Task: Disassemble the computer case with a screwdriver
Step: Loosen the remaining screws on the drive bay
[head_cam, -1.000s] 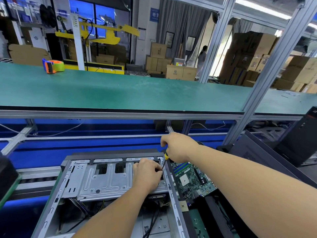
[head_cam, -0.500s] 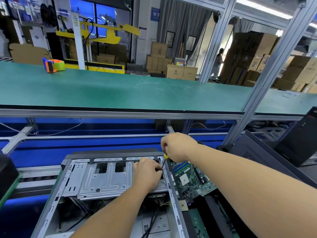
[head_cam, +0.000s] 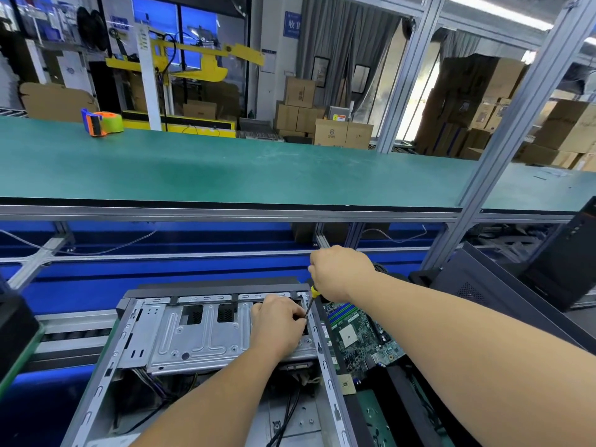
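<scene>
— Two hands over the open computer case (head_cam: 206, 343). What is inside it?
— A grey metal drive cage (head_cam: 200, 337) across the far half, with dark cables (head_cam: 287, 417) hanging below it nearer the person.
— And around it?
— A green motherboard (head_cam: 358, 333) lies just right of the case, a black side panel (head_cam: 483, 295) beyond that. A tape dispenser (head_cam: 101, 122) sits on the far green worktop (head_cam: 258, 169), well apart. A slanting aluminium post (head_cam: 516, 124) crosses the right side.
— Where is the screwdriver (head_cam: 310, 303)?
— At the case's far right corner, shaft tilted down towards the cage. The right hand (head_cam: 342, 274) has its fingers curled round the yellow handle. The left hand (head_cam: 279, 321) rests on the cage, its fingertips pinching the shaft near the tip.
</scene>
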